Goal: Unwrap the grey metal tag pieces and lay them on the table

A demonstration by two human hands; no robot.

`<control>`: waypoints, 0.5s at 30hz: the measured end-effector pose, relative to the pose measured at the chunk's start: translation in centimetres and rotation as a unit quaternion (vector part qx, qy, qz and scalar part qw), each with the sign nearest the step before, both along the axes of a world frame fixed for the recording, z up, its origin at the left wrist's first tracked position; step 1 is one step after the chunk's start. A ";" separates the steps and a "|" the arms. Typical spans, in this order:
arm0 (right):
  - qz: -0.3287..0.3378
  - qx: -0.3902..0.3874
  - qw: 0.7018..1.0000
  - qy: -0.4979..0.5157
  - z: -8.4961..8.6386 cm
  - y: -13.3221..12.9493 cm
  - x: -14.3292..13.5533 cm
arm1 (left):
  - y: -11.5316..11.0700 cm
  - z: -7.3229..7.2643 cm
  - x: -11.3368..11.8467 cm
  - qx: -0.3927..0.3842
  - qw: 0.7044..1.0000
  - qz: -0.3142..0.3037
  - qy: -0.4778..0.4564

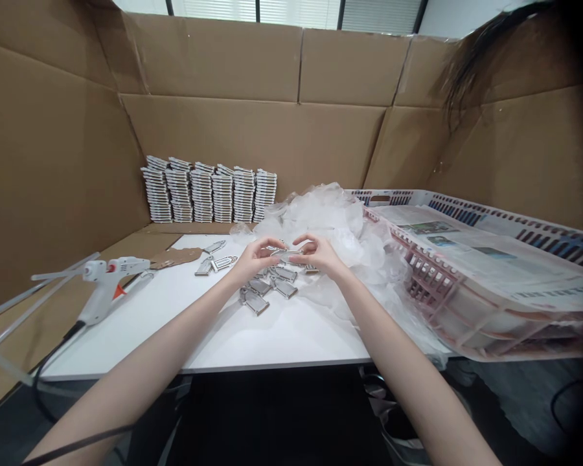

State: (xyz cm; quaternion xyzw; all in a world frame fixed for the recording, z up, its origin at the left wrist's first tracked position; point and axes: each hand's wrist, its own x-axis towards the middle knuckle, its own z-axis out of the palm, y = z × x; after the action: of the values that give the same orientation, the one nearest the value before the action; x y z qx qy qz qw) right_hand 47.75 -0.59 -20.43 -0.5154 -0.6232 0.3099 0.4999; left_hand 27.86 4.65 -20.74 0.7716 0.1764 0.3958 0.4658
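Note:
Between my two hands, above the middle of the white table [291, 336], is a small flat metal piece [287, 253]. My left hand [258, 256] pinches its left end, and my right hand [318, 254] has its fingers closed on the right end. Several similar silver-grey metal pieces [256, 301] lie loosely below and around my hands. A few more [223, 263] rest to the left of my left hand. Clear plastic bags [330, 213] are heaped just behind and to the right of my right hand.
Six stacks of metal pieces [203, 194] stand at the back left against the cardboard wall [252, 136]. A white glue gun [102, 291] and clear sticks lie at the left. A pink and white basket [432, 285] with newspaper [486, 249] fills the right side.

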 end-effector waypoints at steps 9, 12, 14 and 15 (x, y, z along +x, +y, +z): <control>-0.032 0.064 0.997 -0.027 -0.4 0.5 -0.2 | 1.3 -0.4 0.3 0.035 0.992 0.121 -0.012; -0.092 0.081 0.991 -0.052 -0.1 0.7 0.8 | 3.0 -0.3 -1.3 0.055 0.979 0.196 -0.014; -0.133 0.081 0.983 -0.094 0.0 0.8 1.5 | 4.0 -0.5 -2.6 0.086 0.963 0.256 0.019; -0.154 0.078 0.978 -0.122 0.1 0.8 1.9 | 4.5 -0.6 -3.2 0.102 0.952 0.286 0.048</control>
State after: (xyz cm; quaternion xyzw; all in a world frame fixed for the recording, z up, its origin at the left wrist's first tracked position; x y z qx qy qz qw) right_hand 49.66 0.22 -20.37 -0.5984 -0.6150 0.1152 0.5005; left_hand 24.69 9.11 -21.34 0.7503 0.3705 0.4904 0.2434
